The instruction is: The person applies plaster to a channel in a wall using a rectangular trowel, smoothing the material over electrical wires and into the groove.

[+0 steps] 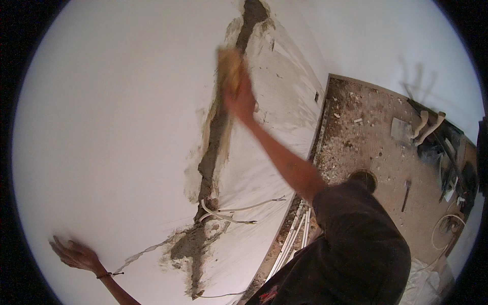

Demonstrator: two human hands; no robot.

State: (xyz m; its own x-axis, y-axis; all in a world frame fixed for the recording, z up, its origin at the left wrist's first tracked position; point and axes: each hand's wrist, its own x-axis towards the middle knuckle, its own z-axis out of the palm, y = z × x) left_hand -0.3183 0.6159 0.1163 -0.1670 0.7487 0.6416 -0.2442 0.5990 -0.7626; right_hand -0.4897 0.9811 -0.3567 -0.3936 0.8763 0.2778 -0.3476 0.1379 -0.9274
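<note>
My right hand (241, 99) is closed round a yellowish sponge (230, 66), slightly blurred, pressed to the wall over the upper part of a strip of grey mortar (216, 140). That strip runs down the white wall (112, 127) as a filled channel with smeared, rough edges. At the lower left, my left hand (76, 254) lies against the wall with its fingers stretched out and holds nothing. A narrow filled groove (142, 254) leads from near its wrist toward the mortar. White cables (236, 209) stick out of the wall at the strip's lower part.
Debris litters the floor (381, 147) at right. Long white conduits (292, 239) lie along the wall's foot. A round dark bucket or hole (363, 179) shows beside my sleeve. Tools with pale handles (429, 127) and a coil of cable (447, 229) are at the far right.
</note>
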